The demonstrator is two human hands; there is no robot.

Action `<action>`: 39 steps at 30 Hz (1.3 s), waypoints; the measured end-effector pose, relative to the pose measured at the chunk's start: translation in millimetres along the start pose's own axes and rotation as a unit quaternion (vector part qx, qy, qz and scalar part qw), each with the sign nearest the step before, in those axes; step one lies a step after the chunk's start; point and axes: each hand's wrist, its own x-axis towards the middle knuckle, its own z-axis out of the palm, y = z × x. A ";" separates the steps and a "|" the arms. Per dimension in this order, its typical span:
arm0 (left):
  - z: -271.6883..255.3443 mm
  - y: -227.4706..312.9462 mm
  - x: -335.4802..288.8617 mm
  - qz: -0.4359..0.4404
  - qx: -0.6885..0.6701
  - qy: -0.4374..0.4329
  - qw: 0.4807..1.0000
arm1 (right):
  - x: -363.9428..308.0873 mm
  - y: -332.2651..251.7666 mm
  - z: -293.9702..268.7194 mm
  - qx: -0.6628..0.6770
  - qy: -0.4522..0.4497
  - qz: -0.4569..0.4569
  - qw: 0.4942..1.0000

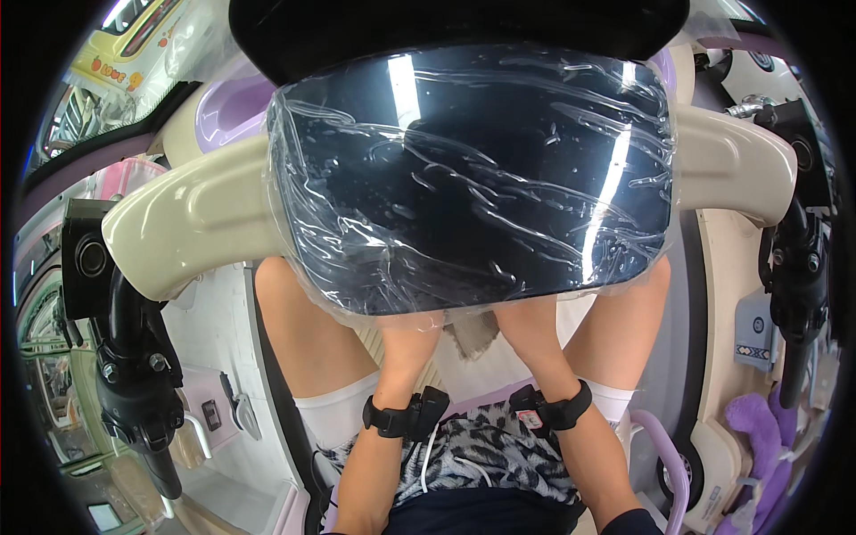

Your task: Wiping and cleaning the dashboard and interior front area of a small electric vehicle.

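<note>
A wide, glossy dark panel (pixel 473 178) wrapped in wrinkled clear plastic film fills the upper middle of the view. Beneath its near edge reach both forearms. The back of my left hand (pixel 412 343) shows just below that edge, its fingers hidden under the panel. To its right, my right hand (pixel 532 332) also goes under, and its fingers cannot be seen either. Between the two hands is a grey-brown, bristly patch (pixel 473 337), its upper part covered by the panel; I cannot tell what it is. Whether either hand holds anything is hidden.
Beige handlebar covers (pixel 201 214) stick out on both sides of the panel. Black lever assemblies hang at the left (pixel 134 374) and right (pixel 796 276). A lilac curved bar (pixel 664 455) stands beside my right leg. Purple plush material (pixel 762 437) lies at the far right.
</note>
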 end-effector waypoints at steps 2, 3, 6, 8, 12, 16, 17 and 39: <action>-0.6 -13.3 -2.2 0.094 0.126 -0.067 0.985 | 0.9 1.3 1.2 0.020 0.021 -0.022 0.999; 0.4 -13.1 -2.7 0.093 0.126 -0.067 0.985 | 0.9 4.6 0.0 0.004 0.021 -0.022 1.000; 3.9 -2.0 0.1 -0.068 -0.001 -0.140 0.988 | 1.3 5.2 -2.3 0.027 0.006 0.018 0.999; 2.1 24.3 12.3 -0.351 -0.132 -0.213 0.902 | 2.1 7.1 -6.5 0.066 -0.006 0.060 0.996; 5.2 5.6 5.4 -0.265 -0.115 -0.191 0.938 | 3.5 3.7 -6.3 -0.024 0.010 0.038 0.999; 7.3 0.4 4.0 -0.184 -0.109 -0.280 0.936 | 3.1 7.3 -9.3 -0.061 0.010 0.019 0.998; 8.3 0.2 2.8 -0.151 -0.073 -0.294 0.941 | 2.4 6.8 -8.8 -0.060 0.008 0.019 0.998; 17.6 14.5 -6.3 -0.172 -0.030 -0.335 0.926 | 6.6 20.4 -30.8 -0.106 0.010 0.048 0.993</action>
